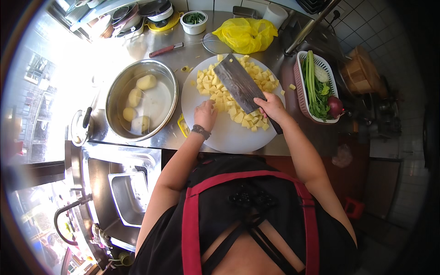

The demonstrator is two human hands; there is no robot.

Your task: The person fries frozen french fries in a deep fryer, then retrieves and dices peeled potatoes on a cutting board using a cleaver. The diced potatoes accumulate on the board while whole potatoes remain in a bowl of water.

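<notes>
My right hand (274, 107) grips a Chinese cleaver (239, 82), its broad dark blade lying slantwise over diced potato (209, 82). The pale yellow cubes are spread over the far and middle part of a round white cutting board (227, 141), and the blade hides some of them. At the left of the pile is my left hand (205, 115), fingers bent and fingertips against potato pieces; whether it holds any is hidden. Left of the board stands a steel basin (165, 103) of water with several peeled potatoes (146, 82).
Behind the board lie a yellow plastic bag (245, 36) and a red-handled strainer (166, 50). A white tub of chopped greens (194, 29) stands farther back. To the right is a basket (302, 98) with celery (310, 75) and a red onion (334, 106). A steel sink (103, 192) opens at front left.
</notes>
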